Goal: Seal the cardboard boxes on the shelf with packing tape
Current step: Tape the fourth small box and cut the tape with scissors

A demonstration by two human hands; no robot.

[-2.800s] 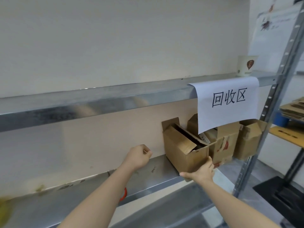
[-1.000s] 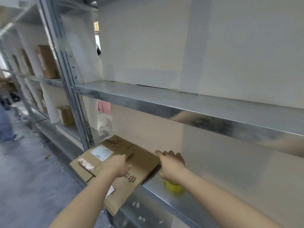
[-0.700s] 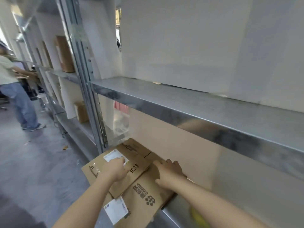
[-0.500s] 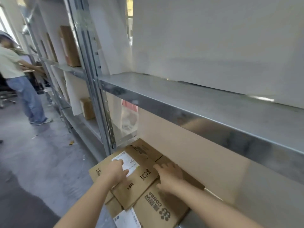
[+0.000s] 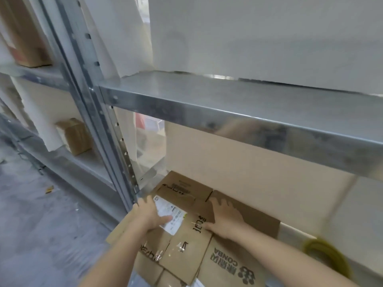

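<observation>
I read the lower grey metal shelf (image 5: pixel 298 230) as carrying a stack of flattened brown cardboard boxes (image 5: pixel 186 251), long axis running from the near shelf edge obliquely back toward the wall. A blurred yellow roll of packing tape (image 5: pixel 329 257) lies on the same shelf, right of the stack and apart from it. My right hand (image 5: pixel 227 219) is the nearer one, my left hand (image 5: pixel 148 214) rests on a white shipping label (image 5: pixel 172 216), and both lie palm-down with fingers extended, gripping nothing.
</observation>
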